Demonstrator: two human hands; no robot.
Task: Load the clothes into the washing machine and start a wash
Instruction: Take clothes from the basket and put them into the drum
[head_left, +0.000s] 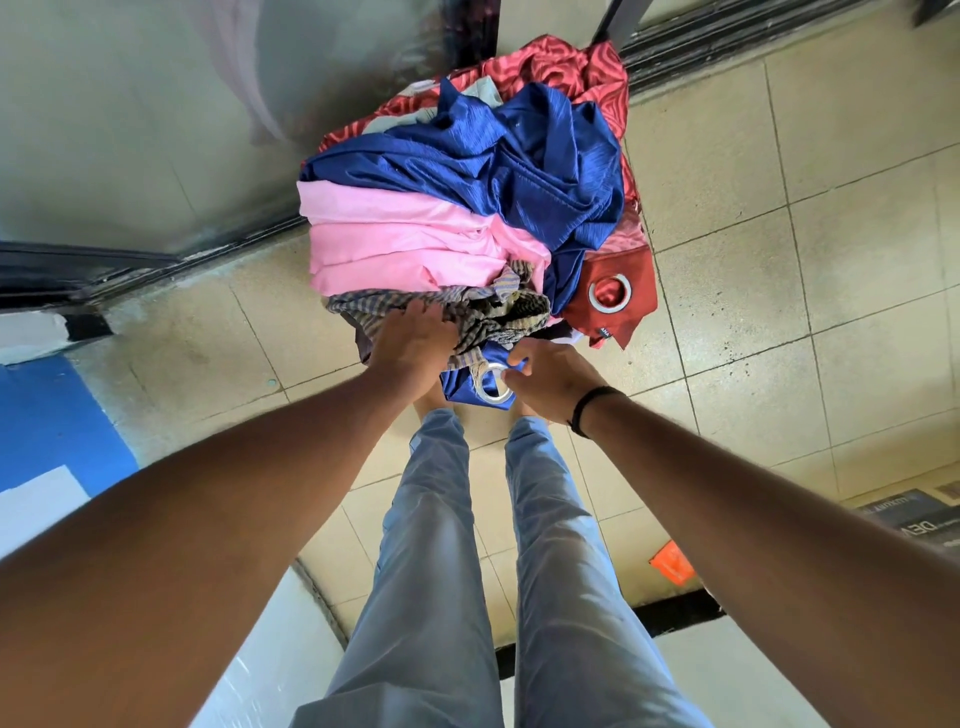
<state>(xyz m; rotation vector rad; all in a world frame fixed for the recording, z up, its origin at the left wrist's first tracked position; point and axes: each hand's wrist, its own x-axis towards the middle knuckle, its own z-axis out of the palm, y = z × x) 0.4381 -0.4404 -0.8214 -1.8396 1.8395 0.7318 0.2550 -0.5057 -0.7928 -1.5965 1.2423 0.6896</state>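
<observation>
A heap of laundry stands on the tiled floor in front of my feet: a blue curtain (519, 150) on top, a folded pink cloth (405, 234) under it, a red patterned curtain (618, 296) with a metal eyelet at the right and back, and a striped brown cloth (488, 312) at the near edge. My left hand (415, 340) reaches into the near side of the heap, fingers lying on the striped cloth. My right hand (550, 376) pinches the blue fabric beside a metal eyelet (493, 387). No washing machine is plainly in view.
A glass door and its dark sliding track (156, 260) run along the left and back. A blue and white surface (47, 415) lies at the left edge. A curved white object (270, 649) sits by my left leg. An orange scrap (672, 561) lies on the floor at right.
</observation>
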